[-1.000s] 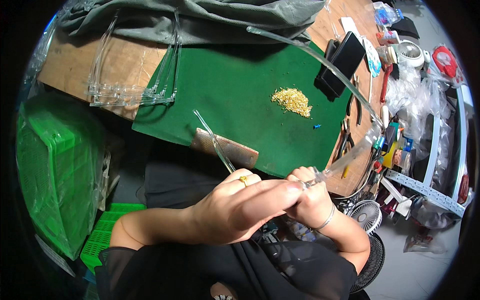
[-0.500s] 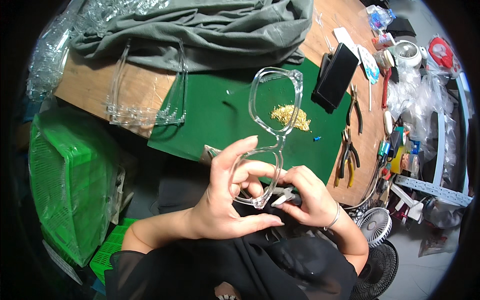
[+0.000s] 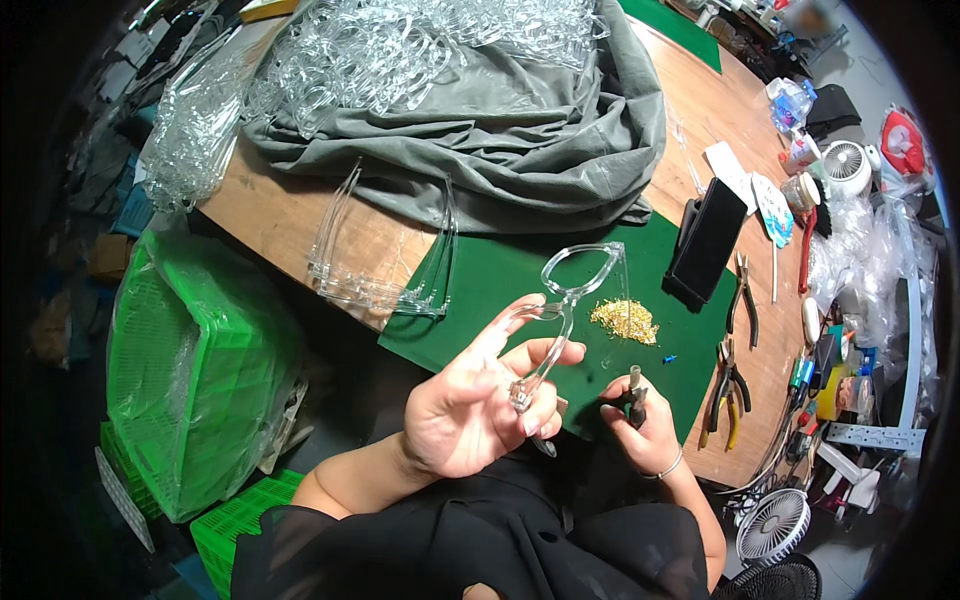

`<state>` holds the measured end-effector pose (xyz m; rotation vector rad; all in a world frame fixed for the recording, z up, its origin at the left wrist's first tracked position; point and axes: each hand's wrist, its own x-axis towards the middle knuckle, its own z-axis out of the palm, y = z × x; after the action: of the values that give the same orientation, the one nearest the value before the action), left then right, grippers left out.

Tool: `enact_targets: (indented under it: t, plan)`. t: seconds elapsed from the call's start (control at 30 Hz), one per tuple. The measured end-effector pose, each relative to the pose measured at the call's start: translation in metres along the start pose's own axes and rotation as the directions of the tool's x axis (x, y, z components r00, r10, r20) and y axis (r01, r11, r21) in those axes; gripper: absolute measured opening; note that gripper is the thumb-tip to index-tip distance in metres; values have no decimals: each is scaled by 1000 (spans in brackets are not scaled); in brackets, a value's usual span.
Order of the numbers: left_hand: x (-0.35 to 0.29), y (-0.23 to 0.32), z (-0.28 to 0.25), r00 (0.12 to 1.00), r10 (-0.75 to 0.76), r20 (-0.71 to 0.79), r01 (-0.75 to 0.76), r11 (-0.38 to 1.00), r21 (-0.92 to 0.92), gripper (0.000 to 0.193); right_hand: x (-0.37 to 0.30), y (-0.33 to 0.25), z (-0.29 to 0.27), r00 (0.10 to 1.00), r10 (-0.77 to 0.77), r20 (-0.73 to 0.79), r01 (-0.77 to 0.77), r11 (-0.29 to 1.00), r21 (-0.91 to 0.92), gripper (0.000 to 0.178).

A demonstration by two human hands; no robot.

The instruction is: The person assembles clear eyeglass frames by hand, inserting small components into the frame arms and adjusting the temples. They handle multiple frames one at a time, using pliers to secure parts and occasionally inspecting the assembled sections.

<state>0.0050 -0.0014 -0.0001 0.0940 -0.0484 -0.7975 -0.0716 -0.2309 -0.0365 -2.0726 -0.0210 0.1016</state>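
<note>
While left fingers [image 3: 522, 357] grip a glasses frame [image 3: 570, 299], right fingers [image 3: 622, 425] a tool [image 3: 637, 395], the batch [image 3: 350, 290] at the tabletop's [image 3: 255, 205] near-left edge looks done, clear heap [image 3: 360, 60] probably isn't

A green crate [image 3: 160, 375] (sheathed in clear plastic [image 3: 250, 410]) stands left of the table [image 3: 265, 215], a white fan [image 3: 773, 527] right.

By the green mat [image 3: 490, 272], the right hand [image 3: 650, 432] half-hides its tool [image 3: 637, 396]; below right of the mat, black fan [image 3: 782, 581] cut off!
</note>
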Motion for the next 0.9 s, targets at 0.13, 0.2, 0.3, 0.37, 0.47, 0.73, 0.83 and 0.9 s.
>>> enact_targets:
  t: [0.13, 0.2, 0.3, 0.37, 0.47, 0.73, 0.83, 0.9]
  plan:
    - [-1, 0, -1, 999, -32, -15, 31, 997, -70, 67, 0, -3, 1, 999, -28, 15, 28, 1000, -11, 21]
    - [0, -1, -2, 999, -39, -12, 38, 996, -79, 65, -1, -2, 0, 998, -52, 23, 53, 998, -35, 22]
    - [1, -1, -3, 998, -54, -21, 52, 993, -103, 64, -2, -2, 1, 997, -73, 22, 74, 996, -48, 22]
    - [1, 0, -5, 998, -66, -9, 64, 988, -138, 61, -2, -3, 1, 997, -79, 18, 80, 996, -50, 22]
    - [1, 2, -4, 998, -60, -19, 56, 988, -146, 64, -2, -5, 1, 998, -65, 18, 66, 996, -52, 20]
    - [-3, -7, -2, 976, 189, 110, -207, 640, 740, 93, -4, -34, -7, 952, 161, 261, -140, 986, -95, 18]
    - [-4, -11, -10, 975, 138, 172, -216, 434, 875, 96, -8, -56, -12, 855, 196, 481, -251, 967, 52, 23]
    - [-3, -16, -12, 981, 98, 166, -191, 400, 896, 95, -4, -62, -15, 782, 216, 585, -295, 955, 42, 27]
